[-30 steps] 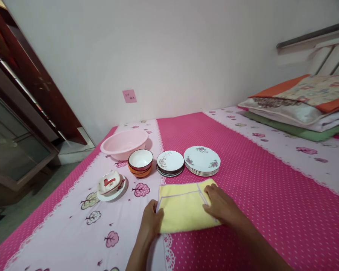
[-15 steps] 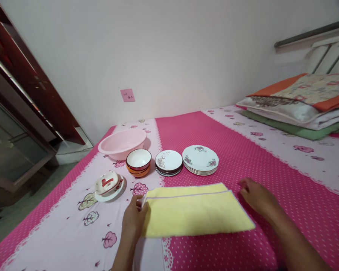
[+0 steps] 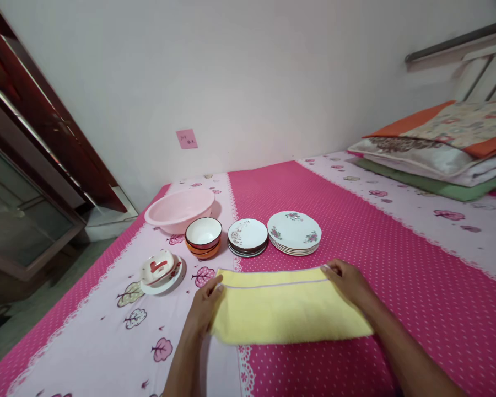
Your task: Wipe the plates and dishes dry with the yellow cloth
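In the head view, the yellow cloth (image 3: 289, 314) stretches between the hands, near the plates: the left hand (image 3: 204, 303) pinches its left side, the right hand (image 3: 349, 281) its far right end. There are one cloth, one pink basin (image 3: 177, 210), one bowl stack (image 3: 203, 251), two plate stacks (image 3: 293, 232) and one dish cluster (image 3: 157, 268). The bed (image 3: 400, 286) extends well rightward of the right hand; its left edge slants beyond the dish cluster.

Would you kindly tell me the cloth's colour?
The cloth is yellow, seen best in the head view.
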The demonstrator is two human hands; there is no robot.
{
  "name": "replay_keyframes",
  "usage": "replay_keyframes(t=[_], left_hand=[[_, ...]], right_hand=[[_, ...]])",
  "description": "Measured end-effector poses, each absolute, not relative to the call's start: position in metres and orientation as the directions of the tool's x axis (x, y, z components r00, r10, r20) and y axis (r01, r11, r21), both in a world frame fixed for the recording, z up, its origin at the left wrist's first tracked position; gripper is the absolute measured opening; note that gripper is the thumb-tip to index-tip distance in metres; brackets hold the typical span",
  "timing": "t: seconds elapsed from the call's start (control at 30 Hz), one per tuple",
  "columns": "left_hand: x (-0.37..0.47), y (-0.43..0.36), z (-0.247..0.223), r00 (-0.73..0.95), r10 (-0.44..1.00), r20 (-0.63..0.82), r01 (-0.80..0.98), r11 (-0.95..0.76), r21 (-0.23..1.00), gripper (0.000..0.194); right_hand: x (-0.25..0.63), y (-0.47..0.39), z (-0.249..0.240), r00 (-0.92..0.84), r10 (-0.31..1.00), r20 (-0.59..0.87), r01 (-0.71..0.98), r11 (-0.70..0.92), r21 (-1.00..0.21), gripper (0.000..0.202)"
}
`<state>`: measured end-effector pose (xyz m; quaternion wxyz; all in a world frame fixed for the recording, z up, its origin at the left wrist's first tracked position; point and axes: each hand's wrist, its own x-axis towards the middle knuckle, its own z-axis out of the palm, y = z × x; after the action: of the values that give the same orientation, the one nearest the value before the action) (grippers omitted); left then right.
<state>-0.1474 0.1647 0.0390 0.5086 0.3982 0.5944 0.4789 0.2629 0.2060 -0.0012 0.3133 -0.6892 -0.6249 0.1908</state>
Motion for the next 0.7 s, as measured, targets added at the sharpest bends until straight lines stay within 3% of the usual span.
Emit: replay_keyframes(t=[0.17,0.47,0.7], left_hand=[[-0.152,0.172,0.036,-0.160,0.957,-0.240,-0.045,0.236,0.971,0.069],[-0.157,0.176,0.027,-0.237,0.936,-0.259,-0.057,0.253,0.966,0.033],[-0.155,0.165,0.036,-0.232,0.958,-0.168,0.079,0.191,0.978,0.046]], right_hand=[[0.256,0.207,0.000,0.165,0.974,0.152,0.800,-0.042,-0.598,0.035],[0.256,0.210,-0.001,0.299,0.950,0.089,0.863,-0.230,-0.449,0.025],[0.257,0.204,0.005,0.253,0.962,0.102,0.837,-0.165,-0.522,0.024]])
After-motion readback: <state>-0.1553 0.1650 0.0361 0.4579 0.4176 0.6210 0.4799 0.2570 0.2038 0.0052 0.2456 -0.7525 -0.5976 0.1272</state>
